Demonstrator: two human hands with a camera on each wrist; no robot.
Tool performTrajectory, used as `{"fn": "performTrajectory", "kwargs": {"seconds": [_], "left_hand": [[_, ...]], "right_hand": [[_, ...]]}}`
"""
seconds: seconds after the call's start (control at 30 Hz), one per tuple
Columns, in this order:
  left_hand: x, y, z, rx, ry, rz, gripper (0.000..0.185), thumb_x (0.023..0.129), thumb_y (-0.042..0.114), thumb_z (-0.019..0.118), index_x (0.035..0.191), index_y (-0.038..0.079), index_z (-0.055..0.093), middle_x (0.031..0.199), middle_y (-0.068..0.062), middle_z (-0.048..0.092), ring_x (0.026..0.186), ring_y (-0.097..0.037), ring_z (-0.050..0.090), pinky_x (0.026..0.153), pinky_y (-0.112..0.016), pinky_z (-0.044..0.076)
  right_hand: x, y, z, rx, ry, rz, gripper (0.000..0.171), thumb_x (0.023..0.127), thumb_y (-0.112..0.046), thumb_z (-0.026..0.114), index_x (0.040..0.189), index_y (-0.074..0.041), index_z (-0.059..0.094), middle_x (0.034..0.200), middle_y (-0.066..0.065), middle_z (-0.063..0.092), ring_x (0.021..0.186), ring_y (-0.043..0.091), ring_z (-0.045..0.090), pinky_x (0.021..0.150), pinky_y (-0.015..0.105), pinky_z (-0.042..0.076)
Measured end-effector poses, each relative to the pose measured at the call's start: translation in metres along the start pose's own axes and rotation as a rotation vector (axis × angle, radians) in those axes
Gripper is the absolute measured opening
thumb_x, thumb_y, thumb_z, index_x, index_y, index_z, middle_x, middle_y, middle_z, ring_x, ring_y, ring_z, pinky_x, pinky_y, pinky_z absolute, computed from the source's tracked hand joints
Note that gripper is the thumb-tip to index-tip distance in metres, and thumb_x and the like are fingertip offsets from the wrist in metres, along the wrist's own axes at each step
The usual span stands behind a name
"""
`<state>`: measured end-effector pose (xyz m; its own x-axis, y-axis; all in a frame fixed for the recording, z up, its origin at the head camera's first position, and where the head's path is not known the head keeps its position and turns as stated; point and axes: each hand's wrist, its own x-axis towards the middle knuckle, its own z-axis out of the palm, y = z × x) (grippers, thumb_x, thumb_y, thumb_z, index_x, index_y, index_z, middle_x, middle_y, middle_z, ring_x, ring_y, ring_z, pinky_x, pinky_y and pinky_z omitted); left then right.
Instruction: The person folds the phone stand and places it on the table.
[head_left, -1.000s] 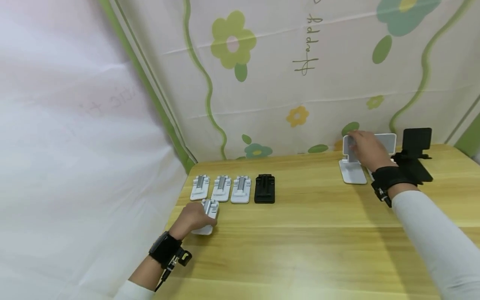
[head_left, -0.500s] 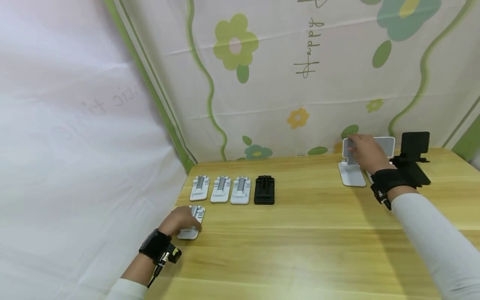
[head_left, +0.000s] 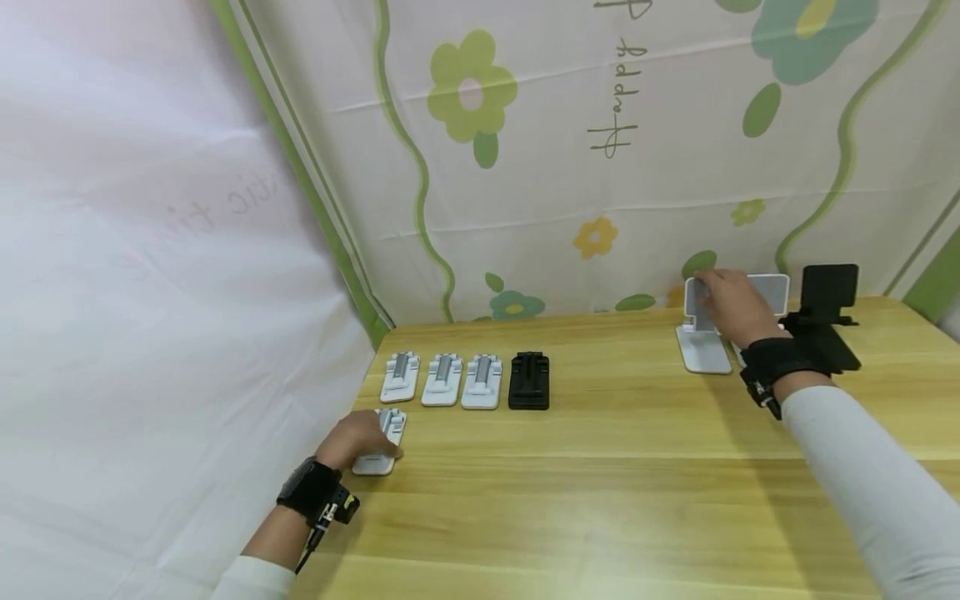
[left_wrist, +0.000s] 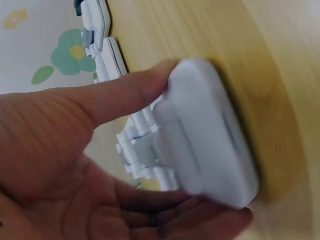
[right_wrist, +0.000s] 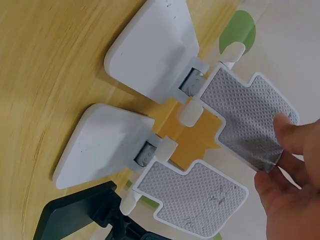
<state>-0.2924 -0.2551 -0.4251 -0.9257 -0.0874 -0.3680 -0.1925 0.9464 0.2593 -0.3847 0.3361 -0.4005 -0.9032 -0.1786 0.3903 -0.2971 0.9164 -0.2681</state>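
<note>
In the head view my left hand (head_left: 356, 439) grips a folded white phone stand (head_left: 377, 458) by its sides, at the left of the table. The left wrist view shows the thumb on one edge of that phone stand (left_wrist: 205, 125) and the fingers on the other, low over the wood. My right hand (head_left: 733, 307) pinches the top of the upright back plate of an unfolded white phone stand (head_left: 703, 350) at the back right. In the right wrist view the thumb lies on the grey textured pad (right_wrist: 245, 115) of that plate, with fingers behind.
Three folded white phone stands (head_left: 442, 380) and a folded black one (head_left: 529, 382) lie in a row at the back left. Beside my right hand stand another unfolded white stand (right_wrist: 105, 145) and an unfolded black stand (head_left: 829, 296). A flowered curtain (head_left: 525, 183) hangs behind the table (head_left: 585, 500).
My left hand has moved left and slightly toward me with the folded white phone stand, away from the row. The right hand stays on the unfolded stand; the head view has shifted slightly.
</note>
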Motion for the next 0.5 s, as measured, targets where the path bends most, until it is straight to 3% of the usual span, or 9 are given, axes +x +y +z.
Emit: {"fn": "performTrajectory", "kwargs": {"seconds": [0.07, 0.13, 0.23, 0.4, 0.47, 0.5], "left_hand": [[-0.001, 0.001, 0.002, 0.057, 0.036, 0.039, 0.059, 0.081, 0.035, 0.087, 0.107, -0.013, 0.066, 0.089, -0.013, 0.06, 0.079, -0.024, 0.055, 0.067, -0.033, 0.049], [-0.001, 0.003, 0.005, 0.086, 0.089, 0.061, 0.048, 0.084, 0.039, 0.085, 0.087, -0.006, 0.067, 0.076, -0.007, 0.055, 0.068, -0.02, 0.051, 0.059, -0.029, 0.043], [0.002, 0.007, 0.006, 0.06, 0.182, 0.081, 0.049, 0.091, 0.042, 0.077, 0.063, 0.008, 0.056, 0.06, 0.0, 0.042, 0.054, -0.015, 0.04, 0.05, -0.026, 0.031], [0.003, 0.026, -0.003, -0.164, 0.318, 0.177, 0.054, 0.103, 0.037, 0.059, 0.057, 0.017, 0.038, 0.054, 0.004, 0.03, 0.049, -0.013, 0.03, 0.048, -0.025, 0.026], [-0.001, 0.038, -0.009, -0.279, 0.341, 0.233, 0.05, 0.106, 0.032, 0.053, 0.061, 0.015, 0.04, 0.055, 0.0, 0.032, 0.052, -0.013, 0.034, 0.052, -0.027, 0.028], [-0.004, 0.045, -0.011, -0.333, 0.349, 0.26, 0.046, 0.106, 0.029, 0.051, 0.063, 0.013, 0.047, 0.057, -0.002, 0.04, 0.054, -0.013, 0.041, 0.053, -0.028, 0.032]], "right_hand": [[-0.001, 0.0, 0.002, -0.022, 0.024, 0.013, 0.045, 0.097, 0.007, 0.06, 0.139, 0.014, 0.048, 0.13, 0.042, 0.051, 0.119, 0.059, 0.048, 0.095, 0.065, 0.047], [-0.002, -0.002, 0.005, -0.047, 0.052, 0.025, 0.043, 0.097, 0.007, 0.061, 0.138, 0.013, 0.05, 0.128, 0.041, 0.051, 0.117, 0.059, 0.048, 0.094, 0.065, 0.048], [-0.002, -0.004, 0.007, -0.079, 0.103, 0.044, 0.035, 0.097, 0.006, 0.06, 0.132, 0.012, 0.055, 0.123, 0.038, 0.052, 0.112, 0.058, 0.049, 0.088, 0.063, 0.049], [0.001, -0.011, -0.001, -0.092, 0.2, 0.06, 0.017, 0.097, 0.006, 0.061, 0.113, 0.008, 0.067, 0.108, 0.033, 0.061, 0.1, 0.052, 0.055, 0.082, 0.063, 0.047], [0.001, -0.016, -0.008, -0.073, 0.203, 0.036, 0.015, 0.095, 0.008, 0.063, 0.108, 0.008, 0.07, 0.104, 0.032, 0.065, 0.096, 0.05, 0.058, 0.079, 0.062, 0.049], [0.001, -0.02, -0.011, -0.06, 0.194, 0.018, 0.016, 0.094, 0.01, 0.063, 0.107, 0.008, 0.07, 0.104, 0.031, 0.066, 0.095, 0.049, 0.06, 0.078, 0.061, 0.05]]}}
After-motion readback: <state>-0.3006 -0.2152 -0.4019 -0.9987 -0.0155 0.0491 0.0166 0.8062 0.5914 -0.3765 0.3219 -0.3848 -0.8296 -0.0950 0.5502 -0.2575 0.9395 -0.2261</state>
